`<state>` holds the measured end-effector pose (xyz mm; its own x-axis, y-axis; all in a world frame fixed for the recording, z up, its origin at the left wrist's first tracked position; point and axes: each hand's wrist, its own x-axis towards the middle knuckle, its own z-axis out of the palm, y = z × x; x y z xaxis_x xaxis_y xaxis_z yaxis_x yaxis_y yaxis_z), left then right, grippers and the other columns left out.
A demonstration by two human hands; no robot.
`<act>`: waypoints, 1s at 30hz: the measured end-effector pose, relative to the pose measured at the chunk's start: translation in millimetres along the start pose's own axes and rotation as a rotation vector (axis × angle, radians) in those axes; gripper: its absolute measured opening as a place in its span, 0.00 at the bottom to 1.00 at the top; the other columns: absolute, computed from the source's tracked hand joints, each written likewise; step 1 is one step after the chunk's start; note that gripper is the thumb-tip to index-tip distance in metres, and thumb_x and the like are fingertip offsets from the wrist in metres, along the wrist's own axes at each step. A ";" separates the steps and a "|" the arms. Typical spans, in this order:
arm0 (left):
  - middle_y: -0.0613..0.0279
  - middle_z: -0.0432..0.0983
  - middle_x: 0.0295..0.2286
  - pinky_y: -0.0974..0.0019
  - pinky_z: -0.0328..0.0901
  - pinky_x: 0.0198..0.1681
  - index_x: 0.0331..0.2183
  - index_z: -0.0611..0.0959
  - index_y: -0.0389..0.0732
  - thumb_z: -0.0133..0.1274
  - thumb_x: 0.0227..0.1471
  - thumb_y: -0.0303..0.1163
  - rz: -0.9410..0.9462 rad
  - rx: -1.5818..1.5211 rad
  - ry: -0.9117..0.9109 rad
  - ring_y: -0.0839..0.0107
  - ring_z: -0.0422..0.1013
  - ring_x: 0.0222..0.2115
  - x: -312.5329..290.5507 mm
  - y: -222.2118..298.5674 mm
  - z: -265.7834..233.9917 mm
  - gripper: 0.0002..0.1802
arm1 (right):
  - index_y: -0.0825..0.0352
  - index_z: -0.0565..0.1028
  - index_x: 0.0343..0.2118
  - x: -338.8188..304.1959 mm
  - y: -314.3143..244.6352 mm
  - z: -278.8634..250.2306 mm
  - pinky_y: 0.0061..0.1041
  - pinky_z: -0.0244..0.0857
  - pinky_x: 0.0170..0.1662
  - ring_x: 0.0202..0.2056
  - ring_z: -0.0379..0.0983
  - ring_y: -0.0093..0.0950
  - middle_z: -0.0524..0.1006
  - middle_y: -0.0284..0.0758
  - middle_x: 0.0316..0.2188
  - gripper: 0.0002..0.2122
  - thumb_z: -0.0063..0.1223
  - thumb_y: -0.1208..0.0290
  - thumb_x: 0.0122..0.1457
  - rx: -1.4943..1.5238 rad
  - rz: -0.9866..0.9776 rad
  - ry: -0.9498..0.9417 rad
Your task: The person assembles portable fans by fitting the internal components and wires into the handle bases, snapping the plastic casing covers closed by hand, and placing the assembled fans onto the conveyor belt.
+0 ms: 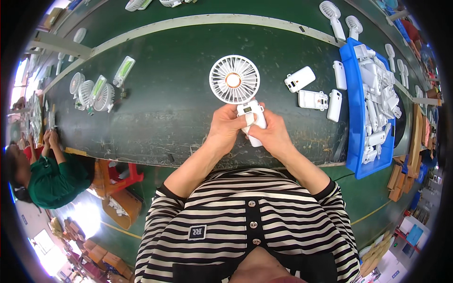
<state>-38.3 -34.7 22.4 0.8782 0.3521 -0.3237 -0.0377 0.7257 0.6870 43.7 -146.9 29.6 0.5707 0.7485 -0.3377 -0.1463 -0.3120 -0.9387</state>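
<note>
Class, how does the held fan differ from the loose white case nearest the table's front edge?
The fan has a round, bladed head; the case has none. The left hand and right hand hold the fan; the case lies on the table. Both are mostly white.

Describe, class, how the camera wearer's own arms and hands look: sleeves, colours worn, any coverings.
The left sleeve and right sleeve have black and cream stripes, ending in black cuffs near the elbows. Both forearms are bare. The left hand and right hand wear no gloves; no watch or bracelet shows. A whitish wrap seems to cover one thumb tip.
</note>
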 end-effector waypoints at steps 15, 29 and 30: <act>0.53 0.74 0.36 0.67 0.65 0.41 0.43 0.72 0.29 0.52 0.46 0.28 0.064 0.165 -0.005 0.68 0.70 0.37 39.7 15.0 1.0 0.20 | 0.73 0.71 0.34 35.9 -23.7 -17.1 0.20 0.67 0.26 0.24 0.72 0.22 0.75 0.36 0.26 0.11 0.51 0.78 0.45 0.139 0.028 0.038; 0.61 0.57 0.10 0.72 0.54 0.16 0.18 0.73 0.33 0.54 0.47 0.33 0.617 0.962 0.120 0.81 0.52 0.14 77.4 8.5 -13.9 0.15 | 0.67 0.68 0.32 293.5 -58.6 -186.3 0.38 0.66 0.33 0.33 0.68 0.39 0.69 0.40 0.30 0.13 0.53 0.71 0.41 -1.316 -0.299 1.075; 0.59 0.58 0.10 0.72 0.54 0.16 0.18 0.73 0.33 0.54 0.47 0.33 0.590 0.989 0.132 0.79 0.53 0.13 77.8 6.9 -19.7 0.15 | 0.67 0.68 0.32 303.4 -65.0 -175.8 0.38 0.66 0.33 0.33 0.68 0.39 0.69 0.40 0.30 0.13 0.53 0.71 0.41 -1.311 -0.316 1.068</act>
<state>20.4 9.3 -10.9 0.7896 0.5830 0.1913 0.0155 -0.3306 0.9436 368.4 -2.4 0.2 0.7684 0.3489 0.5365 0.4649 -0.8804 -0.0932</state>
